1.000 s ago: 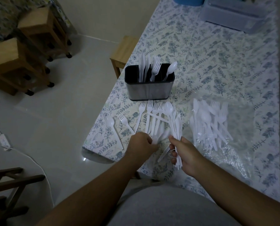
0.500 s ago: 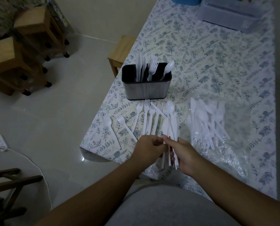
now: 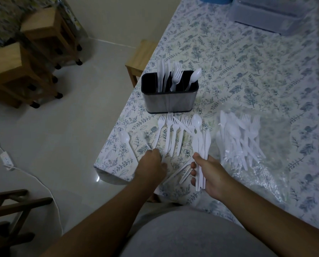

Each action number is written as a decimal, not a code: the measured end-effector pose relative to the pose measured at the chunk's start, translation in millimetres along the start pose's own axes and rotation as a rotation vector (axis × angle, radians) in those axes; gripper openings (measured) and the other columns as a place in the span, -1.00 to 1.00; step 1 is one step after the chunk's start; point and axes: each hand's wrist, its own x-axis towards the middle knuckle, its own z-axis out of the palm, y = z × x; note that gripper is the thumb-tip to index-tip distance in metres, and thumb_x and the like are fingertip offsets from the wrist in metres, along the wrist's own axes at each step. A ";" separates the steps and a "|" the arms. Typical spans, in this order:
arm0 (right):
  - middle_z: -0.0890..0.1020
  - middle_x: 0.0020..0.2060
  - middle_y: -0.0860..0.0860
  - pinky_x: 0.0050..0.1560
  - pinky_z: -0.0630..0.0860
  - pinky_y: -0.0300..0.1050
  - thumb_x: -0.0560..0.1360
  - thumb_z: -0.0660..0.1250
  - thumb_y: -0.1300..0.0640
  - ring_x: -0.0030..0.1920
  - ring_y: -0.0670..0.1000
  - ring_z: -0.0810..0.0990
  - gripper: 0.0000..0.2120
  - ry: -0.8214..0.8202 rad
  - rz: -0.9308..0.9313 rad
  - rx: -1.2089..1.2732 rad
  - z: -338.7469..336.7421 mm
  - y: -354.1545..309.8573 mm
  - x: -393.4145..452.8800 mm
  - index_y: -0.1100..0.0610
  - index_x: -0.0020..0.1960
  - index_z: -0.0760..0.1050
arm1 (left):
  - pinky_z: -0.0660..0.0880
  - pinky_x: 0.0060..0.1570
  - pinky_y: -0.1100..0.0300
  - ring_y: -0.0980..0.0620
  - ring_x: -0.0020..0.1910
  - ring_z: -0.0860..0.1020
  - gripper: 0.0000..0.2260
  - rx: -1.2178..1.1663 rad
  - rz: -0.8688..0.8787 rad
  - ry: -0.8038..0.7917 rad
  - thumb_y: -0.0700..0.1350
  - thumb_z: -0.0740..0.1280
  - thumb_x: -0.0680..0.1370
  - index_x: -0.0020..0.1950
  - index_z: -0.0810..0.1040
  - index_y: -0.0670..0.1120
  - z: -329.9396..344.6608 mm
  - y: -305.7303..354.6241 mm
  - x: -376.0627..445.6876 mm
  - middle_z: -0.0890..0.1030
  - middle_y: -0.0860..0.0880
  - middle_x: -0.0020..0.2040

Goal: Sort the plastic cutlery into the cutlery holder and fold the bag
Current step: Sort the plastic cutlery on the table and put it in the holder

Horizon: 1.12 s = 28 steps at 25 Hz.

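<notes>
A black and steel cutlery holder (image 3: 169, 101) stands on the floral tablecloth with knives, forks and one spoon upright in it. Several white forks (image 3: 173, 132) lie fanned out just in front of it, and a lone spoon (image 3: 125, 137) rests near the table's left edge. My right hand (image 3: 210, 173) grips a bundle of knives (image 3: 201, 143) with a spoon on top. My left hand (image 3: 151, 166) is curled over the fork handles and pinches a blurred fork. A clear plastic bag (image 3: 279, 140) on the right holds more cutlery (image 3: 236, 138).
The table's left edge and near corner (image 3: 99, 166) are close to my left hand. A translucent container (image 3: 270, 15) sits at the far end. A wooden stool (image 3: 142, 56) stands beside the table, wooden carts (image 3: 34, 52) and a power cable (image 3: 6, 161) are on the floor.
My hands have come apart: the left one moved left to the fork near the edge, which is now blurred. The right one still holds the knife bundle, lower and slightly right.
</notes>
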 end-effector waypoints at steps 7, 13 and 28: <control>0.46 -0.27 0.05 -0.44 0.36 -0.13 0.64 0.29 0.08 -0.40 0.00 0.37 -0.84 0.047 -0.024 0.027 -3.3 -1.8 5.7 0.11 0.17 0.50 | 0.56 -0.27 0.12 -0.05 -0.22 0.59 -0.92 -0.027 -0.029 -0.033 -0.17 0.34 0.50 -0.07 0.59 -0.15 -7.5 14.7 11.0 0.62 -0.07 -0.20; 0.39 -0.37 0.04 -0.42 0.30 -0.13 0.58 0.21 0.27 -0.41 -0.01 0.33 -0.78 0.087 -0.024 0.020 -9.5 -3.2 7.9 0.14 0.16 0.54 | 0.67 -0.08 0.02 -0.05 -0.23 0.70 -0.98 -0.529 -0.133 -0.127 -0.14 0.44 0.52 -0.09 0.63 -0.06 -6.3 32.7 -10.8 0.72 -0.10 -0.20; 0.57 -0.25 0.07 -0.28 0.42 -0.05 0.57 0.37 -0.04 -0.32 0.04 0.46 -0.72 0.234 -0.149 0.020 -26.4 -9.0 -2.9 0.19 -0.03 0.61 | 0.45 -0.17 0.15 -0.08 -0.02 0.57 -0.84 0.121 0.201 -0.196 -0.17 0.32 0.54 0.11 0.51 -0.13 14.3 26.2 -12.8 0.57 -0.12 0.02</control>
